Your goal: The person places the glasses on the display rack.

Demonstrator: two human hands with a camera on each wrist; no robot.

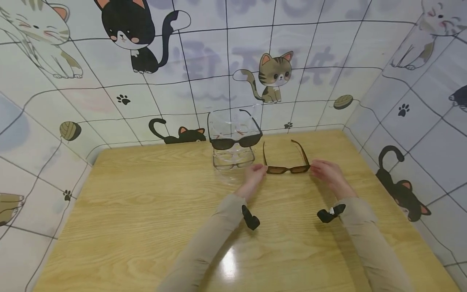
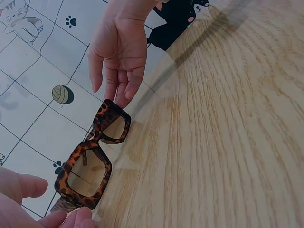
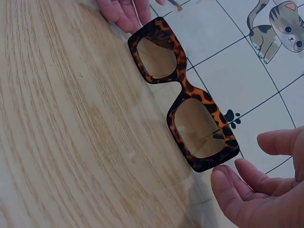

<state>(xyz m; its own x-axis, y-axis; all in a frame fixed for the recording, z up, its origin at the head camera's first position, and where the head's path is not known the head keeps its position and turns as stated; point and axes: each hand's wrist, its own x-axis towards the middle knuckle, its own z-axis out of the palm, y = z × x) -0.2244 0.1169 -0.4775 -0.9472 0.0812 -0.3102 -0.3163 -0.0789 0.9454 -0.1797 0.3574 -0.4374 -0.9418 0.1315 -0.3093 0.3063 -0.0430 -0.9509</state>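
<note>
A pair of tortoiseshell sunglasses with brown lenses stands on the table, temples unfolded toward the wall. My left hand is at its left end; in the left wrist view the fingers are at the frame's lower corner, with the thumb held apart. At the other end is my right hand. Its fingertips are by the frame's corner in the right wrist view, thumb raised away from them. Neither hand is curled round the sunglasses. Whether the fingertips touch the frame, I cannot tell exactly.
Left of the sunglasses is a clear display stand carrying black sunglasses on top and thin-framed eyeglasses below. The wooden table meets a wall with cat drawings at the back, and another side wall at right.
</note>
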